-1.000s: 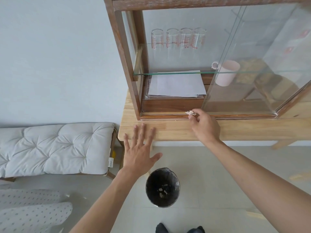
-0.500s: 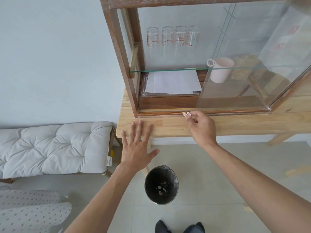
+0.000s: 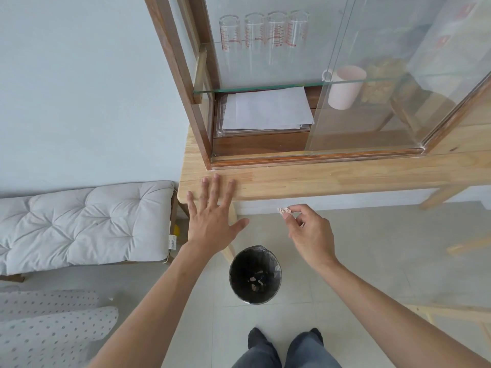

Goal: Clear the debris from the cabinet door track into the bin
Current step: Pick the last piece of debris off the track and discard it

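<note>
My right hand (image 3: pixel 309 232) pinches a small pale scrap of debris (image 3: pixel 283 210) between thumb and forefinger, off the table's front edge and above the floor. Below and left of it on the floor stands the round black-lined bin (image 3: pixel 255 274), with several scraps inside. The cabinet door track (image 3: pixel 313 158) runs along the bottom front of the wooden glass cabinet (image 3: pixel 183 83). The sliding glass door (image 3: pixel 372 107) is pushed to the right. My left hand (image 3: pixel 214 213) hovers flat with spread fingers, its fingertips over the wooden table (image 3: pixel 345 179).
Inside the cabinet are white papers (image 3: pixel 265 110), a pink mug (image 3: pixel 345 87) and several glass beakers (image 3: pixel 263 30) on a glass shelf. A white cushioned bench (image 3: pixel 82 221) stands at the left, dotted fabric (image 3: pixel 50 330) below it. My feet (image 3: pixel 285 346) stand close to the bin.
My right hand has lifted the scrap off the track and drawn it back and down past the table edge towards the bin. My left hand has stayed at the table's front edge.
</note>
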A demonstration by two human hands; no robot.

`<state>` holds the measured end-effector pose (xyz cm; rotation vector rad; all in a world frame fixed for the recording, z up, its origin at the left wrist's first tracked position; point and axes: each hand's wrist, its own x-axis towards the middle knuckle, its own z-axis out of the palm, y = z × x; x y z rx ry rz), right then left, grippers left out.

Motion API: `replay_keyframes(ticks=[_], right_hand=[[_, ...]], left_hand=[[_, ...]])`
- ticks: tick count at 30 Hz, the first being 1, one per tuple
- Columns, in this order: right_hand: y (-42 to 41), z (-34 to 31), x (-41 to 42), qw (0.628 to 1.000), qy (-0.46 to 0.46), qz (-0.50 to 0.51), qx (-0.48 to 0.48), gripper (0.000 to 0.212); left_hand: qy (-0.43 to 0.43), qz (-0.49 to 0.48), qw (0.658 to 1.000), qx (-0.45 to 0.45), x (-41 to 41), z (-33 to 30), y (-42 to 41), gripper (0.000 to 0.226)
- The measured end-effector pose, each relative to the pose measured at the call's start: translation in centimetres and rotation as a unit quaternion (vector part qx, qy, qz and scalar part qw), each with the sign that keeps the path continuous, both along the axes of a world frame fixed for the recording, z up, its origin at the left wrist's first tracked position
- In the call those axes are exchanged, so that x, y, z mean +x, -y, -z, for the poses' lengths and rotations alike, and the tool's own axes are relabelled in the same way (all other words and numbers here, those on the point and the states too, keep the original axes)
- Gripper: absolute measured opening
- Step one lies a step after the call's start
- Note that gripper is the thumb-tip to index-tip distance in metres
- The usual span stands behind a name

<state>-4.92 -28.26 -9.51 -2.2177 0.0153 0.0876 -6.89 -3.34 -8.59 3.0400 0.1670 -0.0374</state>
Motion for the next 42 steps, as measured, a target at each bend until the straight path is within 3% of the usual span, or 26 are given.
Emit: replay_keyframes(ticks=[18,26,35,42], right_hand=[[-1.9,10.0,-3.6,0.979,-0.147,-0.103,-0.102,0.021],[-2.7,12.6,-4.0,0.97,-0.187,-0.127,-0.095,0.043],[-0.5,8.2,-3.0,0.984,-0.133,-0.089,-0.075,0.044],[1.2,1.9,-1.0,0.996,-0.034,-0.073,-0.033,0.039]], left_hand=[[0.022,-0.006,1.0,-0.009,0.0,0.6,0.3,0.104],[0.037,-0.006,0.999,-0.011,-0.1,1.1,0.4,0.105],[0.012,0.0,1.0,-0.009,-0.1,0.7,0.0,0.105],[-0.002,-0.001,1.0,-0.009,0.0,0.3,0.0,0.104]])
